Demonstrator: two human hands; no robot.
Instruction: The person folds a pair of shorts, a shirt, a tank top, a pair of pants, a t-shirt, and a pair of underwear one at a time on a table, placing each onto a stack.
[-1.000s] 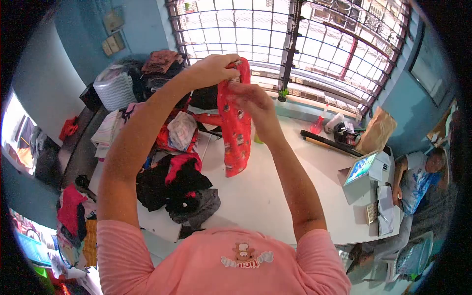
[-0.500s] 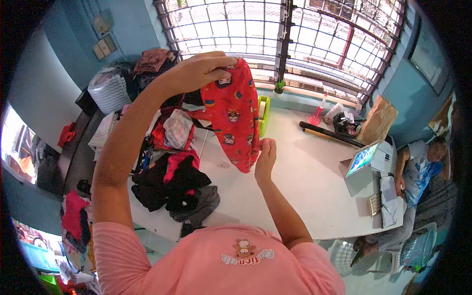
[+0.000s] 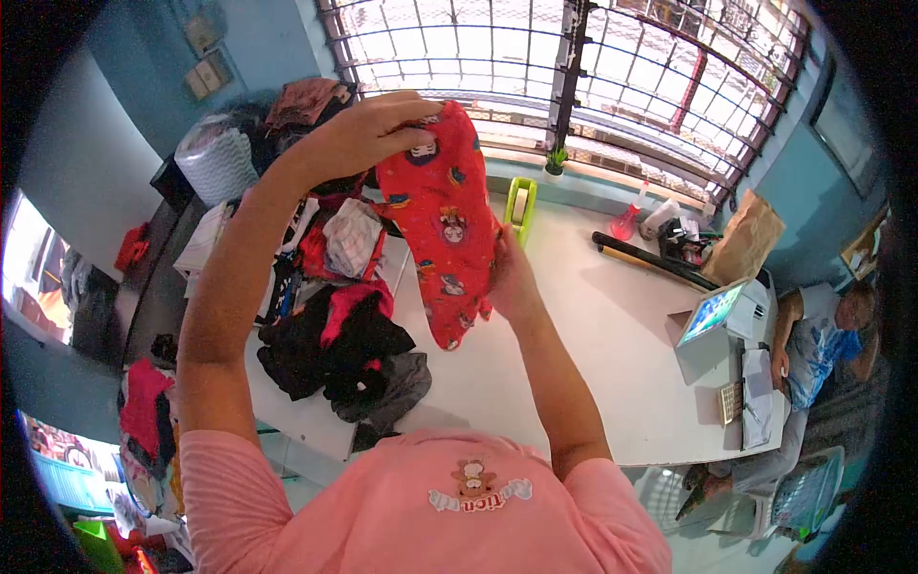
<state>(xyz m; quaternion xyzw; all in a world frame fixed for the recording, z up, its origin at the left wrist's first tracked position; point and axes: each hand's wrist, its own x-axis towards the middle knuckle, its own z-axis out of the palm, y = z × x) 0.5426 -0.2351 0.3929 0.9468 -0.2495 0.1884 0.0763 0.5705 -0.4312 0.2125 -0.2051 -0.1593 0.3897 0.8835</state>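
A red garment (image 3: 448, 215) with small cartoon figures printed on it hangs in the air above the white table, folded into a long narrow shape. My left hand (image 3: 409, 129) pinches its top end, thumb in front. Lower down, my right hand (image 3: 512, 277) grips its right edge, with some fingers hidden behind the cloth. To the left, on the table, lies a heap of black and pink clothes (image 3: 335, 335) with a dark grey piece (image 3: 397, 392) beside it. Behind that heap sits a crumpled whitish cloth (image 3: 352, 239) on red fabric.
A green tape dispenser (image 3: 519, 209) stands behind the garment. Farther right are a long black roll (image 3: 650, 260), a paper bag (image 3: 744, 239) and a tablet (image 3: 712, 313). A seated person (image 3: 818, 335) is at the table's right end. Wrapped goods (image 3: 215, 163) stand at the back left.
My right hand has moved up and slightly left along the garment's edge. The garment has narrowed and its lower end has swung left. My left hand has shifted slightly left.
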